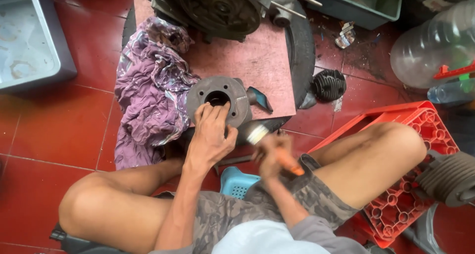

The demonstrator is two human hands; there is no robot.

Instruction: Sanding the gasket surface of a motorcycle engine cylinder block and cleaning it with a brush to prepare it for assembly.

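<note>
I sit cross-legged on the red tiled floor [64, 130] with a reddish board [257, 61] in front of my knees, and the grey cast-metal cylinder [217, 101] sits at the board's near edge, right where both hands can get at it. My left hand [212, 135] grasps it: the fingers hook over the flat flange and into the round bore, the palm pressing down, which I judge steadies the part and keeps it from rolling off the edge. The metal looks dull, rough-cast and grimy, with small bolt holes around the central opening.

My right hand [272, 157] is clenched around the orange handle of a paintbrush [269, 145], its pale bristles aimed at the cylinder's right side; the hand is blurred, so whether the bristles touch the metal I cannot tell.

A crumpled purple patterned rag [151, 85] drapes over the board's left edge and spills onto the floor, close beside the cylinder. At the board's far edge stands a dark engine block [217, 9] with a round ribbed cover. Off the right edge, on the tiles, lies a black finned cylinder [329, 84], its cooling ribs closely stacked. A red plastic crate [410, 135] with a gridded side lies tipped under my right leg, and a small light-blue plastic stool [237, 182] shows between my legs. A clear plastic bottle [430, 46] rests at the far right.
</note>
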